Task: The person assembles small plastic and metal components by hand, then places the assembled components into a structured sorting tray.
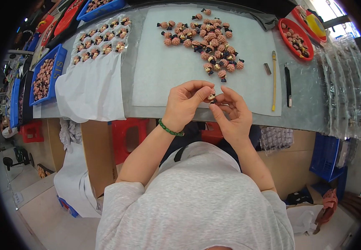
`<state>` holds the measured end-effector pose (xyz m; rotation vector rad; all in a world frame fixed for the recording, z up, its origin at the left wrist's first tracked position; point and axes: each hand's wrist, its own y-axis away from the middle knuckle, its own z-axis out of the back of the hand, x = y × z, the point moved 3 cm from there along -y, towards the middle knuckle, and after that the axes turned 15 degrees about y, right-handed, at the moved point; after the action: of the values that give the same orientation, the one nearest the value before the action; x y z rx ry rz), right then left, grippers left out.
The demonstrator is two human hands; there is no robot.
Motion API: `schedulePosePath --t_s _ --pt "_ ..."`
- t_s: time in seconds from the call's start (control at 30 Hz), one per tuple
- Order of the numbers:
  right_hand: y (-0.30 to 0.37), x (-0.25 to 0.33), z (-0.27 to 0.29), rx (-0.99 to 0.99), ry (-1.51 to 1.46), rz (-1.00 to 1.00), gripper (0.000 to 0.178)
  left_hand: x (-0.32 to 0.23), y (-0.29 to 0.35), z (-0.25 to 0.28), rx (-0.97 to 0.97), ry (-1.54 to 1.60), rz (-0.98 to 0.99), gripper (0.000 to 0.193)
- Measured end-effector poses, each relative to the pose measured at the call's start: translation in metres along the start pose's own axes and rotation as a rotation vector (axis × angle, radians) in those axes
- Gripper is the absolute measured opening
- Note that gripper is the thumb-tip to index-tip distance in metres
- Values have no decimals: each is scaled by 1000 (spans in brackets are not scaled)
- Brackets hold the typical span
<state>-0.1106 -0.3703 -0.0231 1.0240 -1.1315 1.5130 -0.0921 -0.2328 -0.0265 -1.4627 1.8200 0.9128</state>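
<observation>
Between the thumb and fingers of my left hand (187,102) is a small doll figurine (211,96) with pink curly hair, a pale face and a dark lower body. A green bead bracelet circles that wrist. Close on the other side of the figurine, my right hand (234,118) has its thumb and fingers curved and apart. Its thumb tip comes near the figurine's dark end; whether it touches cannot be made out. Beyond both hands, a loose heap of similar figurines (214,39) lies on a white sheet (164,83) covering the table.
Left of the sheet, figurines stand in rows (101,39) on white paper (91,89). A blue bin (59,62) of figurines sits farther left. To the right lie a yellow stick (274,81), a black tool (288,85), a red bowl (309,43) and stacked clear plastic trays (345,87).
</observation>
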Motion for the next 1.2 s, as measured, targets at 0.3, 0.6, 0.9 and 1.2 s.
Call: schedulePosePath --t_s 0.3,0.6,0.9,1.2 --pt "-1 0 0 -209 335 366 43 8 3 -4 -25 525 171 28" --pt "-30 2 15 -210 659 348 32 -1 2 7 -144 441 156 27" --pt "-28 3 10 -217 675 268 24 0 -7 4 -179 -32 124 26" --pt "-7 -16 5 -47 -32 -53 31 8 -5 0 37 -27 34 20"
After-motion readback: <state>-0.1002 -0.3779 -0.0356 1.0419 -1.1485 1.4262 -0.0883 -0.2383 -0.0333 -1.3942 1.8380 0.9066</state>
